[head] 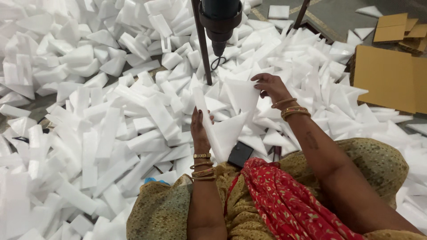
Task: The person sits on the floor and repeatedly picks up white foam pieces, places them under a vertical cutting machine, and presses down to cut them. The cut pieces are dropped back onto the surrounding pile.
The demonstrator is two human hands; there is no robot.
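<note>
White foam offcuts, strips, blocks and triangles, cover the floor (329,18) almost wall to wall, with flat brown cardboard sheets (389,78) lying at the right edge. A black heat gun (220,22) hangs nozzle-down from a dark metal stand (202,49) just above and beyond the hands.

The left hand (199,131) is clenched around the lower part of a long white foam strip (205,122), which it holds upright and slightly tilted. The right hand (269,86) pinches the upper right corner of a white triangular foam piece (238,95), fingertips on its edge. The triangle's left edge sits against the strip; whether they are truly touching along the whole seam cannot be told. Both pieces are held in the air over the person's lap, below the nozzle. A small black flat object (240,154) rests on the lap by the olive patterned cloth (378,164) and the red scarf (289,204).

Doing this well, by my judgement, means keeping the two edges flush and square while they meet. The left grip should stay low on the strip, and the right fingertips should stay at the far corner, away from the seam and the nozzle. Soft foam dents easily, so light, even pressure would serve better than a hard squeeze.
</note>
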